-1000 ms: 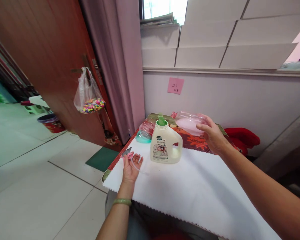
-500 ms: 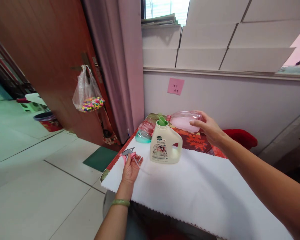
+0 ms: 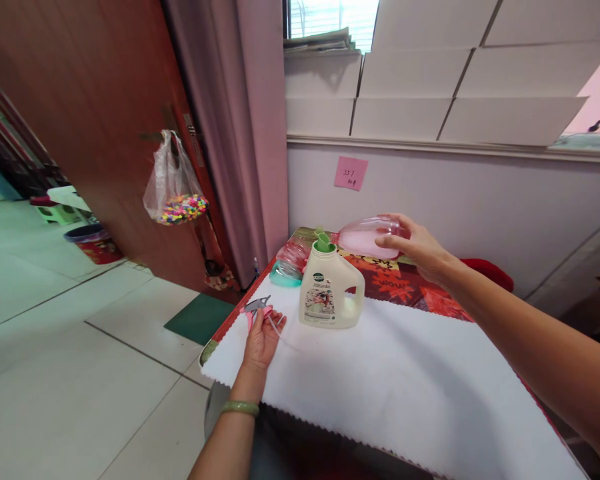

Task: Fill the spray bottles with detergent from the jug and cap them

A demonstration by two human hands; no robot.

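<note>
My right hand grips the base end of a clear pink spray bottle, which lies nearly level in the air with its neck towards the left. That neck is beside the green spout of a cream detergent jug standing upright on the table. Pale pinkish liquid shows inside the bottle. Low at the left, my left hand is closed around a pink and grey spray trigger head, its thin tube pointing down to the right. Whether liquid flows from the bottle's neck I cannot tell.
Behind the jug lie clear pink and teal bottles. A white sheet covers much of the red patterned table. A wall with a pink note stands behind; a bag of colourful pieces hangs from the door handle.
The bottle in my right hand has risen slightly at its base end and shifted a little left. My left hand and the jug stay in place.
</note>
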